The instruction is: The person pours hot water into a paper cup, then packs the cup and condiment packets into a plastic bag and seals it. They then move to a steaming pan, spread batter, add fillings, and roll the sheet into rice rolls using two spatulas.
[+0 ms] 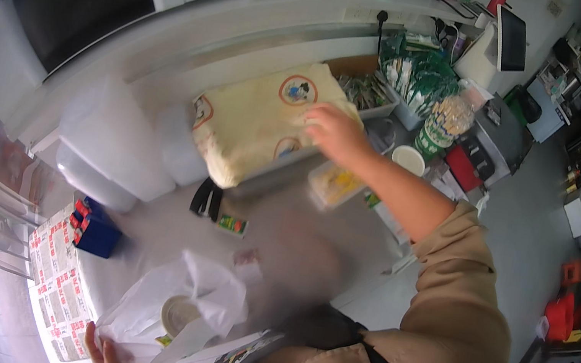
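My right hand (pixel 336 134) rests on or just over the right part of a pale yellow cloth (pixel 250 110) with round printed figures, which covers a tray; whether its fingers grip the cloth is unclear. At the lower left, my left hand (pixel 107 362) is at the edge of a white translucent plastic bag (pixel 127 316), fingers partly hidden. Inside the bag stands a round lidded tub (pixel 179 315) with a small yellow-green packet beside it. Near my right forearm are a clear container of yellow food (pixel 335 185) and a round white tub (pixel 408 160).
Stacked clear plastic containers (pixel 99 142) stand left of the cloth. A dark blue box (pixel 99 232) sits at the counter's left edge. A green packet (pixel 232 224) lies near the middle. Bins of wrapped utensils (pixel 405 94), a cup of sticks (pixel 443 124) and a tablet (pixel 511 39) are at the right.
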A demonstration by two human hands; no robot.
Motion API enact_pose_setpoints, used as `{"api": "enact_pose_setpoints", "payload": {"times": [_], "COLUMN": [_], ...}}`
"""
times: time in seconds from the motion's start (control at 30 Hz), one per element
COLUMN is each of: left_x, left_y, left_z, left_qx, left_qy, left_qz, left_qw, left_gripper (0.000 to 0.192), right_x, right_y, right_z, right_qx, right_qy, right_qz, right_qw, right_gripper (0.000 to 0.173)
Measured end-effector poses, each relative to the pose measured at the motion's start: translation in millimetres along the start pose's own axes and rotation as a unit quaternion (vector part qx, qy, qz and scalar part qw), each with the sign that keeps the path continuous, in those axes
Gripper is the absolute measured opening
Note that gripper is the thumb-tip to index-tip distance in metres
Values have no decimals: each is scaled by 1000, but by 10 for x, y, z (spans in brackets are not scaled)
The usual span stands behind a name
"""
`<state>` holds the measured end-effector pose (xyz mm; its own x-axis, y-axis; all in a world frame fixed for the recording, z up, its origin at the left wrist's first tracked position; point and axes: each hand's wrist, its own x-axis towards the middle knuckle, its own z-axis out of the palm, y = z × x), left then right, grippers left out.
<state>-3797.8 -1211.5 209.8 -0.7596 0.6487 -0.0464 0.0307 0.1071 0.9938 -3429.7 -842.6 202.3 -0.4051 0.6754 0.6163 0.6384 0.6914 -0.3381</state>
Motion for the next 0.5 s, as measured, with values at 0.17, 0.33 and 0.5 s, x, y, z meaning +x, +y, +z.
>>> {"api": "enact_pose_setpoints", "payload": {"times": [0.17,0.33,0.5], "left_x": [318,543,465], "left_y": [-6,84,148], "left_z": [370,404,323], "left_qx": [34,169,189], "left_qy": [-13,26,40], "left_qz": [23,34,1], "left_qw": [999,985,981], "left_gripper": [41,48,51], "right_x": [145,673,1069], "right_y": [2421,3732,4203], "right_z": [-632,-921,-886], "right_qx": [-235,-307,-442], "right_qy": [31,47,27], "right_qz": [318,348,275], "right_qw": [918,885,853], "right_gripper": [20,40,34]}}
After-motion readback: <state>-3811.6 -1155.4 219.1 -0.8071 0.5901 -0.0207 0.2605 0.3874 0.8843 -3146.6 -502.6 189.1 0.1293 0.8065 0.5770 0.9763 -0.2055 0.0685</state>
